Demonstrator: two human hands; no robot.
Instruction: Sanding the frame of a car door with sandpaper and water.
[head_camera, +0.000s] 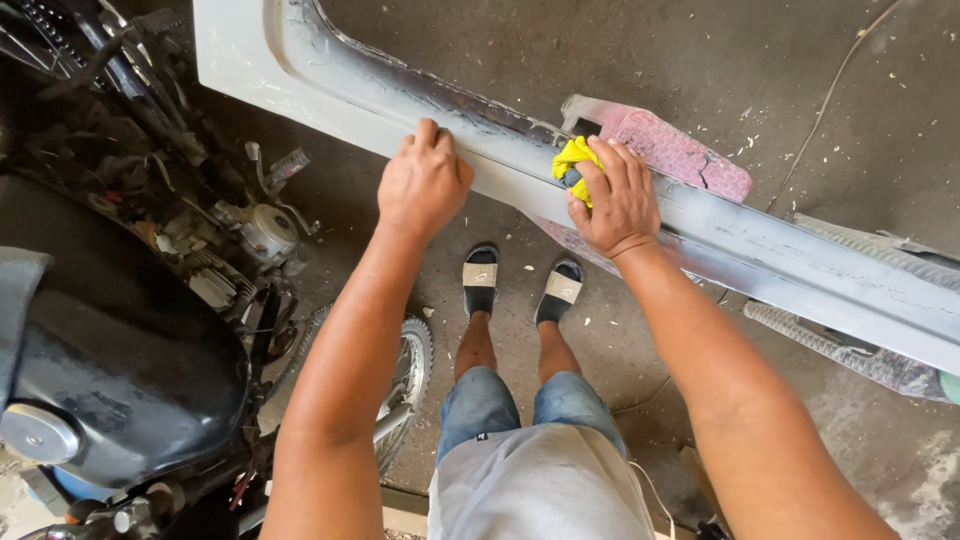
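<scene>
Right, two hands, both yours, both on one long grey body panel (760, 240) that runs diagonally across the view. Your left hand (423, 185) lies palm-down on the panel's near edge, fingers curled over it, holding nothing else. Your right hand (617, 200) sits further along the same panel and grips one yellow cloth (574, 157), bunched under the fingers and pressed against the panel's face; something dark shows under the cloth, can't tell what. The hands are near each other but apart.

Behind the panel, just past your right hand, one pink textured pad (672, 150) pokes out. Below the panel, on the concrete floor (700, 60), your two feet wear two black sandals (480, 280) with pale straps, standing side by side. One motorcycle (120, 340) stands beside the panel's left end, black tank, one spoked wheel (405, 385) visible near your left forearm. One thin cable (830, 95) trails on the floor beyond the panel. White flecks dot the floor around the panel.
</scene>
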